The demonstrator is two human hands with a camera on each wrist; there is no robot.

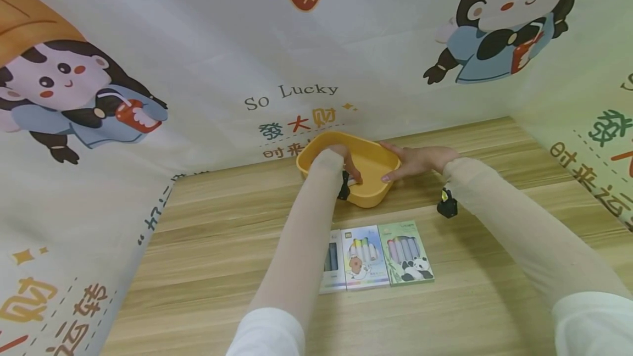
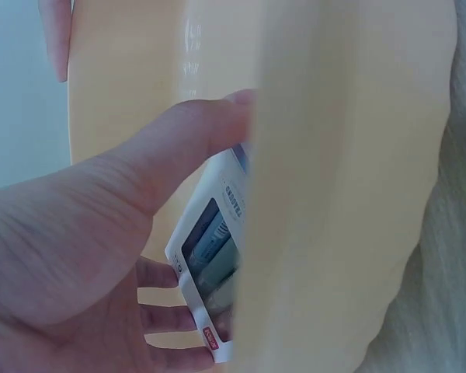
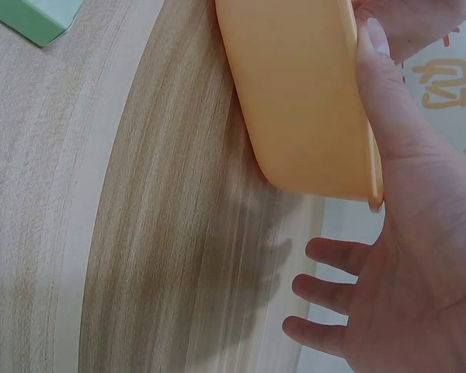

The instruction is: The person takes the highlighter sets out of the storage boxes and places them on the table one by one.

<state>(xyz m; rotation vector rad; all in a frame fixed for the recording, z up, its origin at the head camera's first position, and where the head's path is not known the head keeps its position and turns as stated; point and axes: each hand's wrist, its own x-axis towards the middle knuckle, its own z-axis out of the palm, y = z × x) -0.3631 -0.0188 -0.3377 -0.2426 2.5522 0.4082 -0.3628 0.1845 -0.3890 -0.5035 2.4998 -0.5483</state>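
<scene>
A yellow plastic basin (image 1: 368, 200) stands at the back of the table. My left hand (image 1: 349, 162) reaches down inside it and holds a white windowed box of pens (image 2: 219, 252). The left wrist view shows blue and green barrels through the window; the basin wall hides part of the box. At the basin's right end, my right hand (image 1: 419, 159) grips the rim, thumb over the edge. Three of its fingers (image 3: 326, 298) extend free below the rim in the right wrist view.
Three flat pen boxes lie side by side in front of the basin: a green panda box (image 1: 406, 252), a white-and-blue box (image 1: 365, 257) and a dark-windowed box (image 1: 335, 260), partly covered by my left forearm. A printed cloth (image 1: 222, 59) hangs behind the wooden table (image 1: 212, 246).
</scene>
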